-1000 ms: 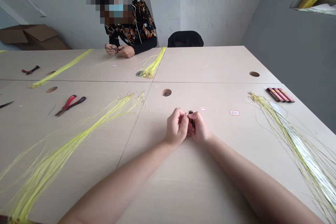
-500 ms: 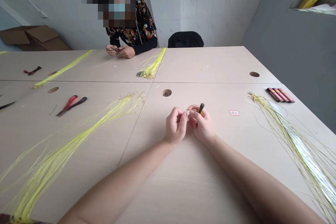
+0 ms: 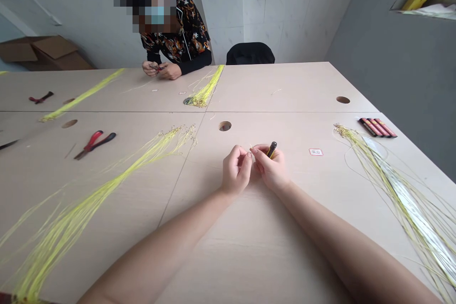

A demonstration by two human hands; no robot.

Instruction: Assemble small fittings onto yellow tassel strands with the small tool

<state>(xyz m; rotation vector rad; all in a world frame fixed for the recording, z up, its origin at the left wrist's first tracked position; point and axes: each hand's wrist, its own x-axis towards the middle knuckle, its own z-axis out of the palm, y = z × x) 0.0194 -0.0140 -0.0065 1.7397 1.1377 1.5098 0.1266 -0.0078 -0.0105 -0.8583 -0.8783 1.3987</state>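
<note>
My left hand [image 3: 236,171] is closed, with thumb and forefinger pinching something tiny, seemingly a small gold-coloured hook with thin line. Touching it at the fingertips, my right hand [image 3: 272,168] pinches at the same spot. A short black-and-yellow stick-like tool [image 3: 272,148] is tucked in the right hand, its dark end pointing up; its kind is unclear. A pale tip [image 3: 251,147] sticks up between the fingers. To the left lies a bundle of yellow lines [image 3: 117,181] with small gold hooks [image 3: 176,130] at the far end. Both hands are just above the table [image 3: 249,256].
Red-and-black pliers [image 3: 93,144] lie at left. On the right are another line bundle [image 3: 388,175], several red-and-black tubes [image 3: 378,127] and a small label [image 3: 316,152]. A round hole [image 3: 225,126] is beyond my hands. Across the table, a person [image 3: 190,28] works with small pliers.
My right fingertips have drawn closer to the left ones and now meet at the small piece, whose curved part is less visible. The view has shifted slightly.
</note>
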